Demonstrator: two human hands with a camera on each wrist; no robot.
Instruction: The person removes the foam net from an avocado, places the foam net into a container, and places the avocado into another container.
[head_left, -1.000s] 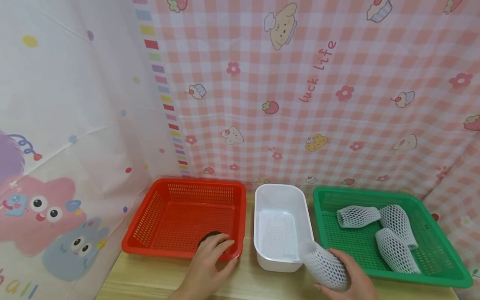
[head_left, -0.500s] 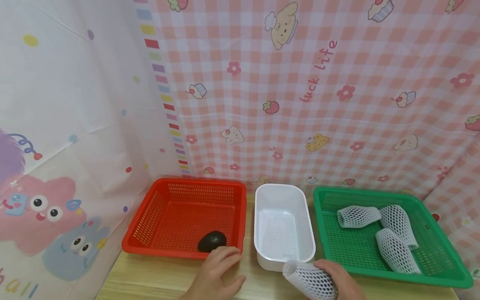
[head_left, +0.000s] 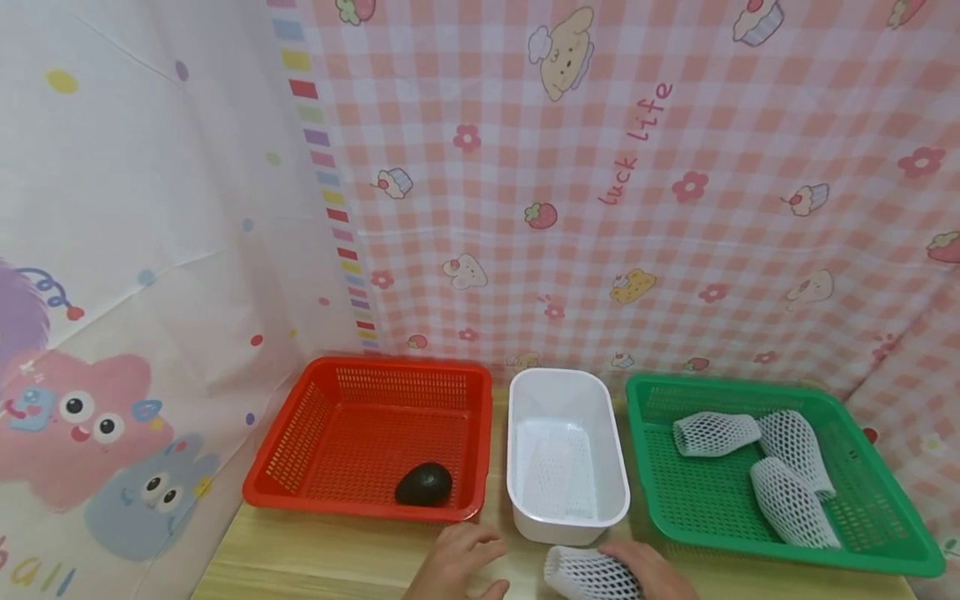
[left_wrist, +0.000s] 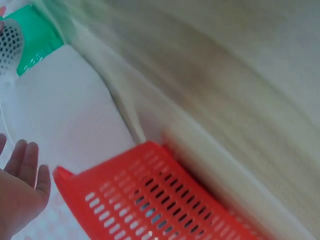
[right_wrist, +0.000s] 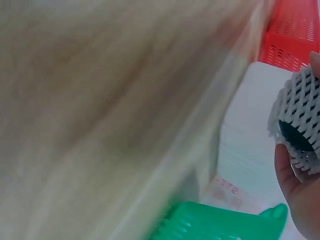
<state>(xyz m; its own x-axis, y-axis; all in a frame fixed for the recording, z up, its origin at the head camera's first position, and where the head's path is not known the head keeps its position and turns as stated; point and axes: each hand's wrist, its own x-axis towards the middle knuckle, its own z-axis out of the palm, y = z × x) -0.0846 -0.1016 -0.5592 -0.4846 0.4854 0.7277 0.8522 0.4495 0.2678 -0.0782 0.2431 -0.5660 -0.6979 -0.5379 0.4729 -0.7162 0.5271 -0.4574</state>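
In the head view, my right hand (head_left: 651,573) grips a white foam net sleeve (head_left: 588,573) just in front of the white tub (head_left: 567,530). Through the sleeve's open end in the right wrist view, something dark green (right_wrist: 295,136) shows inside. My left hand (head_left: 459,563) holds nothing; its fingers are extended in front of the red basket (head_left: 367,507), to the left of the sleeve and apart from it. A dark avocado (head_left: 424,485) lies bare in the red basket's near right corner.
On the right stands a green basket (head_left: 750,546) with a foam-netted piece (head_left: 716,434) at its left, another (head_left: 795,450) behind and a third (head_left: 795,504) nearer. All rests on a wooden table (head_left: 315,550); a checkered curtain (head_left: 480,233) hangs behind.
My left hand has let go of the avocado in the red basket and drawn back toward me. My right hand has brought the netted piece left and nearer, in front of the tub.
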